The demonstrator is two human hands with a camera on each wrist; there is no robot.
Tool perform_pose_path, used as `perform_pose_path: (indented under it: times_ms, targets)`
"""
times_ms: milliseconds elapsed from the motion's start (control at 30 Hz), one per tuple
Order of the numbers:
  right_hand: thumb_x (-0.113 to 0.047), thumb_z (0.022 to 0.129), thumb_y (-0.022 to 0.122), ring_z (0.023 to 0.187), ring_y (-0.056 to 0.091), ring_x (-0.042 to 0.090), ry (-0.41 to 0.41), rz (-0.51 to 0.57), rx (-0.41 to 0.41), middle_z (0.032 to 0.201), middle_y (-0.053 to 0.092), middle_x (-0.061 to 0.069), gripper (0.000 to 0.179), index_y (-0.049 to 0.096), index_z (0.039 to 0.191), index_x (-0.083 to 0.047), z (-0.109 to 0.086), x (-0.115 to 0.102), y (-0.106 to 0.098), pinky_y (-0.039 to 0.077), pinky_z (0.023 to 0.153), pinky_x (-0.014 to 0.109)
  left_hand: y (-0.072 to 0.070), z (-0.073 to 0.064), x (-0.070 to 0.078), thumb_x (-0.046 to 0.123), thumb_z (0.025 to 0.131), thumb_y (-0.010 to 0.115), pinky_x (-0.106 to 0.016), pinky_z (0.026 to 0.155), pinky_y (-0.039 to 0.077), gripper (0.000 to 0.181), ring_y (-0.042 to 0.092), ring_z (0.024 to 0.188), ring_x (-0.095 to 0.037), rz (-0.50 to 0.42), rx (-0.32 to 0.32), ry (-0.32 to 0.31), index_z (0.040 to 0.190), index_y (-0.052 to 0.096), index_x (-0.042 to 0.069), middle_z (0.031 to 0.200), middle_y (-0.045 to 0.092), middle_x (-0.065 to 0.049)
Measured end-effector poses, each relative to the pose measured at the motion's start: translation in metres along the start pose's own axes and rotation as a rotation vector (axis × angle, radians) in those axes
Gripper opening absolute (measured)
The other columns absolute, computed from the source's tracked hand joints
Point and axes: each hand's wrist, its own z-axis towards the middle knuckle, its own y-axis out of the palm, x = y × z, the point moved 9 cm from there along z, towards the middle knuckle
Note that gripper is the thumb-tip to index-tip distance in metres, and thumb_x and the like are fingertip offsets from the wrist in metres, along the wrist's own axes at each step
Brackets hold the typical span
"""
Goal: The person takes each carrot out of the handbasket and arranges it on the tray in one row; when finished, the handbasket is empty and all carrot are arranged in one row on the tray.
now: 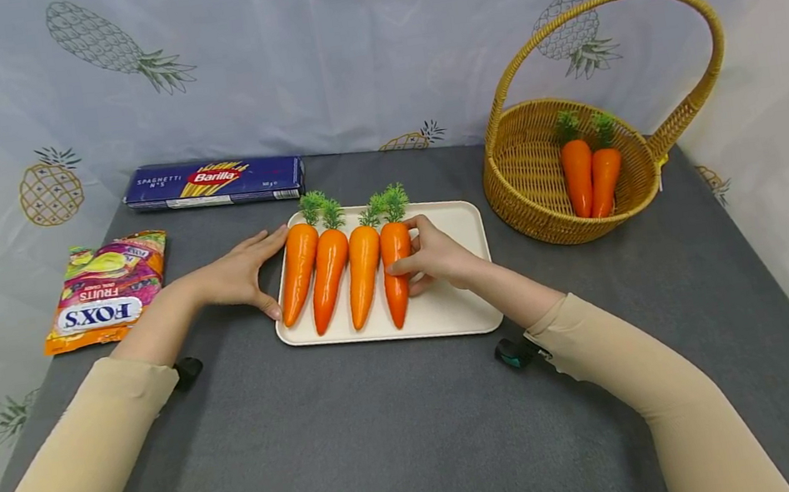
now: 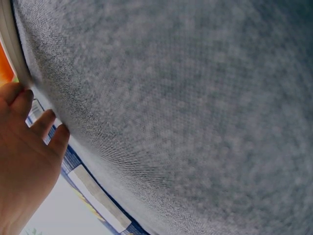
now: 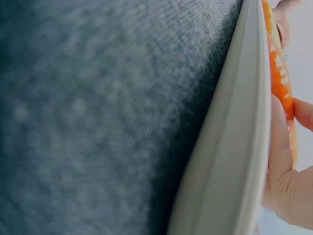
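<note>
Presently, rightmost tray carrot (image 1: pixel 396 289): just left of the right hand (image 1: pixel 437 257), lying on the tray and partly covered by the thumb.
Long axis of that carrot: runs away from the person, leafy end beyond the right hand, pointed end nearer than it; the right forearm comes in aslant from the near right, so the grip crosses the carrot's width.
Right hand: clamped on the carrot, thumb over its left side, fingers along its right.
Lighter carrot (image 1: pixel 365 279): next one left of the right hand, nearly parallel, its leaves close to those of the gripped one.
Two left carrots (image 1: pixel 331 280): farther left, between the hands; the outermost is nearest the left hand (image 1: pixel 240 278).
Left hand: thumb and fingers spread apart, gripping nothing, resting at the left edge of the tray.
Tray (image 1: pixel 453 313): between and partly under the hands, a bare stretch below the right hand.
Basket (image 1: pixel 542 217): beyond and right of the right hand, much the nearer hand to it; two carrots (image 1: pixel 578 174) lean inside.
Spaghetti box (image 1: pixel 214 183): beyond the left hand.
Candy bag (image 1: pixel 109 290): left of the left hand, on the bench (image 1: pixel 361 436).
</note>
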Motion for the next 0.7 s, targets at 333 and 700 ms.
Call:
perform_pose_path:
  times_ms: [333, 700]
  targets:
    - [-0.009, 0.086, 0.074, 0.074, 0.067, 0.017, -0.006, -0.002, 0.008, 0.105, 0.056, 0.014, 0.079, 0.023, 0.147, -0.010, -0.0003, -0.0013, 0.0009, 0.061, 0.058, 0.034, 0.0001, 0.0007, -0.0008, 0.046, 0.061, 0.091, -0.071, 0.119, 0.007, 0.134, -0.002, 0.154, -0.047, -0.002, -0.006, -0.003, 0.160, 0.007, 0.009, 0.169, 0.003, -0.014]
    - [-0.007, 0.090, 0.070, 0.078, 0.067, 0.019, 0.012, 0.020, -0.008, 0.111, 0.053, 0.016, 0.081, 0.021, 0.154, -0.013, -0.0022, -0.0003, 0.0011, 0.062, 0.062, 0.033, 0.0006, 0.0014, -0.0018, 0.045, 0.061, 0.091, -0.071, 0.119, 0.006, 0.134, -0.002, 0.154, -0.047, -0.006, -0.004, 0.002, 0.160, 0.008, 0.009, 0.169, 0.003, -0.014]
